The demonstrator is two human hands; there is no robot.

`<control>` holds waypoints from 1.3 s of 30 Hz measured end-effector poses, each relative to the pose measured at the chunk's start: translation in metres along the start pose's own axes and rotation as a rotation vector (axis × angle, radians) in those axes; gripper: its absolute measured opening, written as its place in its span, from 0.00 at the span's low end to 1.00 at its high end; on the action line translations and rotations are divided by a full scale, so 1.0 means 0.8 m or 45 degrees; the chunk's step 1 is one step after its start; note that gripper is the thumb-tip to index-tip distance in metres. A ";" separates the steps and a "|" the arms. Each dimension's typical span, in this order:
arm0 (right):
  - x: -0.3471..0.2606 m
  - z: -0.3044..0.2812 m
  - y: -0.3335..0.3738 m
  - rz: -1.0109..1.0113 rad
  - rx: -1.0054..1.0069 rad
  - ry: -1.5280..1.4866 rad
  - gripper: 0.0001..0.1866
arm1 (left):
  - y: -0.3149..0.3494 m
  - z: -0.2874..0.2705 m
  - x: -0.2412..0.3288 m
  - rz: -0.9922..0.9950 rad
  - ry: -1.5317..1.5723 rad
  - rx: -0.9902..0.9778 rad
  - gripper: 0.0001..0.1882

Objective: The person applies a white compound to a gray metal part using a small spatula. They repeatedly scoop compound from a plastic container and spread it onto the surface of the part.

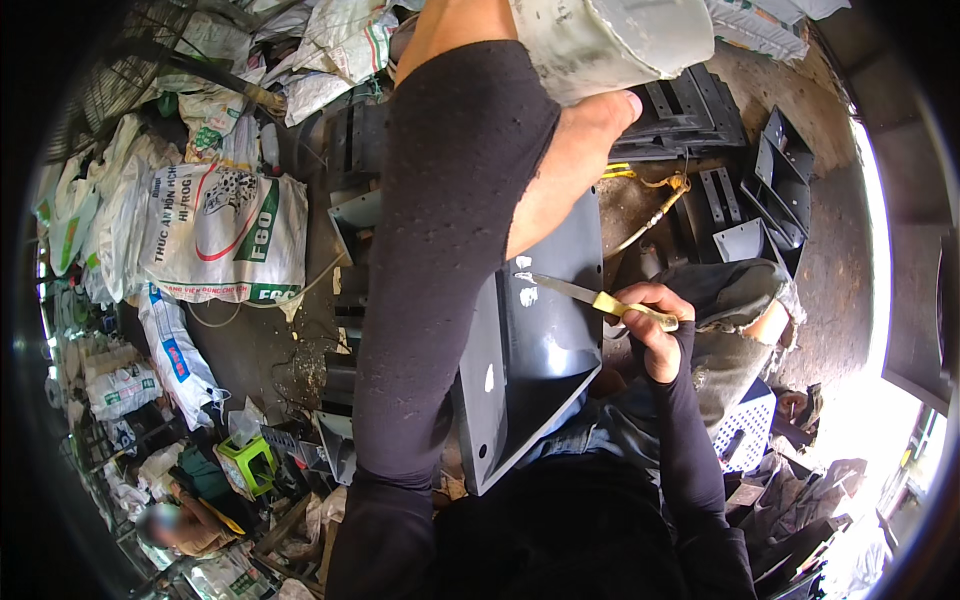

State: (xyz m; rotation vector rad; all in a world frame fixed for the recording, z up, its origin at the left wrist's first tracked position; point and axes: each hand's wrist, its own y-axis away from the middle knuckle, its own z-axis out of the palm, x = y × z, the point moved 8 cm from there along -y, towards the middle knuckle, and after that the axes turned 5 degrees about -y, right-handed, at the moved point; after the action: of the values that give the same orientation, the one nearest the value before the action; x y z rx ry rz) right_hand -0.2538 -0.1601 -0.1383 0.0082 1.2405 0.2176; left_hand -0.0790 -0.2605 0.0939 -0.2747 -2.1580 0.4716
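Across my lap lies a long dark grey panel (545,330) with a raised, curved face, angled edges and a hole near its close corner. White paste dabs (527,296) mark its surface. My right hand (655,322) grips a putty knife (605,301) by its yellowish handle, and the blade's tip is at the dabs. High in the view, my left hand (570,150) holds a dirty whitish tub (620,45); its thumb shows below the tub, while the other fingers are mostly hidden. My dark-sleeved left forearm covers part of the panel's left side.
Stacked dark panels (690,115) lie beyond, with more angled parts (780,180) at far right. A yellow-ended hose (655,215) runs between them. Printed white sacks (225,230) pile up on the left. A green stool (248,463) and another person (185,525) are at lower left.
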 end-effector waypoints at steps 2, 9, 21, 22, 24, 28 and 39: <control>0.001 -0.005 0.000 -0.020 0.014 -0.025 0.13 | -0.001 0.002 0.001 -0.006 -0.005 -0.002 0.36; 0.014 -0.010 -0.002 0.020 0.038 -0.033 0.13 | 0.000 0.003 0.014 -0.071 -0.110 0.024 0.36; 0.020 -0.008 -0.003 -0.027 0.020 -0.043 0.12 | 0.001 0.003 -0.005 -0.008 0.032 0.005 0.37; 0.021 -0.009 -0.002 -0.035 0.022 -0.024 0.12 | 0.001 0.003 -0.004 -0.008 0.030 0.001 0.37; 0.023 -0.012 -0.003 -0.066 0.017 0.034 0.12 | 0.000 0.003 -0.002 -0.007 0.023 -0.001 0.37; 0.025 -0.014 -0.002 -0.073 0.018 0.035 0.12 | -0.001 0.001 0.001 0.003 0.007 -0.009 0.37; 0.016 -0.007 0.006 -0.026 -0.004 0.017 0.12 | 0.002 0.001 0.010 -0.056 -0.079 -0.061 0.37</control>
State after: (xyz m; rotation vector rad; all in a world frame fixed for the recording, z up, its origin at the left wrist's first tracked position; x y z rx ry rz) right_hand -0.2559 -0.1538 -0.1515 -0.0086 1.2531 0.2018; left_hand -0.0841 -0.2565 0.0990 -0.2413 -2.2334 0.4083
